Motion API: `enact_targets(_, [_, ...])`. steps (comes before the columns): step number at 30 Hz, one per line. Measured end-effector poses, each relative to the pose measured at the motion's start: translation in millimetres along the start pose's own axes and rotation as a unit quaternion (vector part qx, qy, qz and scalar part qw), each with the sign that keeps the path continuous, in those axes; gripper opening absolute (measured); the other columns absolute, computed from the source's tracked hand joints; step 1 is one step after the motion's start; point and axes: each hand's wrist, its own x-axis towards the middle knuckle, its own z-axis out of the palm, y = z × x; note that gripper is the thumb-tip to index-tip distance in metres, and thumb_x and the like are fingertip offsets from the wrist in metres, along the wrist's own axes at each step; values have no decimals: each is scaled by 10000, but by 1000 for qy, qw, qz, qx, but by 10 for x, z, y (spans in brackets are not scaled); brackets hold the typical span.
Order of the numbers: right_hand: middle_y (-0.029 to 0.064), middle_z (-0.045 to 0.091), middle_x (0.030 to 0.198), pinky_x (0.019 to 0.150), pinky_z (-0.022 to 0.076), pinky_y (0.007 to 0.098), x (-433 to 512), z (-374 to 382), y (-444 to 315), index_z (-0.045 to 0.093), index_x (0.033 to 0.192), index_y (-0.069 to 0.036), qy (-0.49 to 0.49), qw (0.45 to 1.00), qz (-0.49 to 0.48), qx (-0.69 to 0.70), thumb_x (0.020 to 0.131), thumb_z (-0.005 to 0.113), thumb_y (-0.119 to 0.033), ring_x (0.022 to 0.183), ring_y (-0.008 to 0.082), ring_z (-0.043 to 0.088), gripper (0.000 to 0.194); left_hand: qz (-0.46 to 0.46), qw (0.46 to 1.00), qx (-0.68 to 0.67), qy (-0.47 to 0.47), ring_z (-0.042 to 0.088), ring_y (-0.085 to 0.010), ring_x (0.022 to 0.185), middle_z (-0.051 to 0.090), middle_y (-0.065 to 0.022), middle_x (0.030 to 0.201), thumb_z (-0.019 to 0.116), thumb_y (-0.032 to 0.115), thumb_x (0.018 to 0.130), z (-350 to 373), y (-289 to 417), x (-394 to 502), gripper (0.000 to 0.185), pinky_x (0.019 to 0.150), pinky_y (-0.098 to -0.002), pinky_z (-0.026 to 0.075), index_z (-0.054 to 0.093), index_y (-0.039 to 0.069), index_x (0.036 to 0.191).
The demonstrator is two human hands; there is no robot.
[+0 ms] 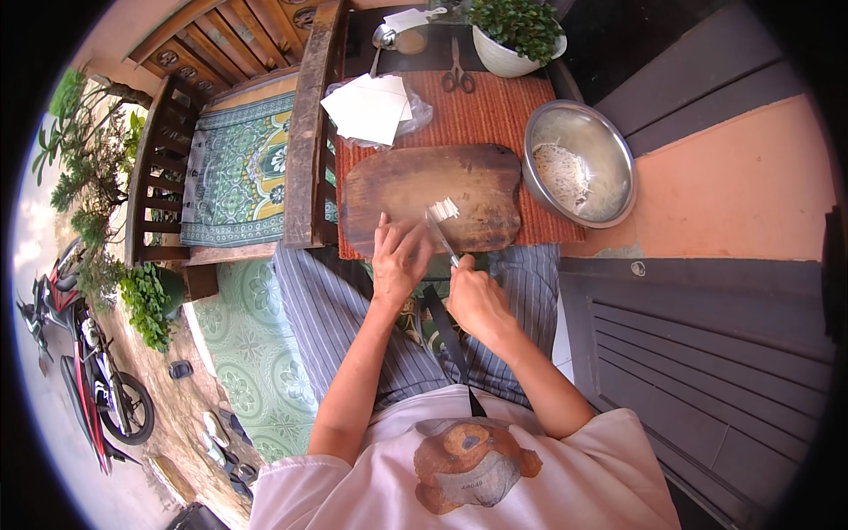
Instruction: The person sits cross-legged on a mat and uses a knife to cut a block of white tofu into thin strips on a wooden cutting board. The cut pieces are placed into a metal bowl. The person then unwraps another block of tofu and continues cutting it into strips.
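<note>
A knife (438, 233) is gripped by its handle in my right hand (478, 298), its blade over the front part of a worn wooden cutting board (391, 175). Just right of the blade lies a small pile of short white strips (444, 209). My left hand (399, 255) is over the board's front edge, left of the knife. Its fingers are spread and partly blurred, and I see nothing in them. Behind the board, square white sheets (368, 109) rest on a clear plastic bag (419, 114). A steel bowl (613, 156) at the right holds thin white shreds (562, 175).
An orange-red woven mat (490, 106) lies under the board and bowl. Scissors (458, 73), a metal ladle (383, 36), a white-handled tool (414, 18) and a potted plant (507, 56) stand farther back. A wooden bench (305, 132) borders the left, a dark door (695, 344) the right.
</note>
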Motion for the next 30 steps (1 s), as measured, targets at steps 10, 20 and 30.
enact_targets(10, [362, 715, 921, 826, 592, 572, 147, -177, -97, 485, 1165, 75, -27, 999, 37, 3, 1080, 460, -163, 951, 526, 716, 254, 3, 1000, -1, -3, 676, -295, 1018, 736, -57, 1129, 780, 12, 800, 13, 35, -12, 323, 1161, -522, 452, 804, 101, 1110])
enact_targets(20, [385, 683, 819, 755, 563, 609, -17, -67, -37, 511, 1164, 107, -11, 999, 12, 39, 1109, 420, -236, 827, 563, 694, 359, 1, 1000, -15, -4, 676, -306, 1024, 738, -67, 1136, 772, 15, 807, 12, 46, -14, 309, 1154, -518, 460, 806, 79, 1107])
enact_targets(30, [372, 701, 848, 814, 564, 594, -84, -31, -133, 484, 1197, 131, -41, 998, 35, 15, 1097, 431, -198, 858, 549, 708, 348, -3, 1000, -13, -8, 673, -307, 1029, 739, -69, 1134, 770, 20, 814, -6, 54, -9, 288, 1153, -518, 464, 810, 73, 1094])
